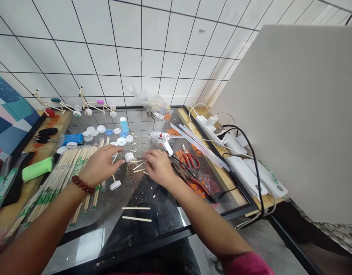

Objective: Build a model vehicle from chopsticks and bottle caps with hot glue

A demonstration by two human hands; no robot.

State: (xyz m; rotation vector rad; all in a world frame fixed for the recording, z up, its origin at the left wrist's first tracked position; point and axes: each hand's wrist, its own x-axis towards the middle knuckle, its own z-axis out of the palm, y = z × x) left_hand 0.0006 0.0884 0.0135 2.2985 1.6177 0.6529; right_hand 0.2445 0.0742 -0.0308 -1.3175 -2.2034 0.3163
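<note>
My left hand (100,163) is over the table with thumb and forefinger spread apart and nothing between them. Just right of its fingertips sits a white bottle cap (129,156). Below the palm, a thin stick with a white cap (115,185) on its end partly shows. My right hand (158,165) rests beside several short cut sticks (139,168), its fingers curled and pinched together; whatever is between them is hidden. Closer to me, two longer sticks (136,208) lie parallel. Behind the right hand stands a white glue gun (161,137).
Bundled chopsticks (64,172) and loose white and blue caps (100,129) lie left. On the right are red-handled scissors (190,160), pliers (193,181), clear glue sticks (204,149), and power strips (244,175) with cables. Stick-and-cap models (91,105) stand against the tiled wall.
</note>
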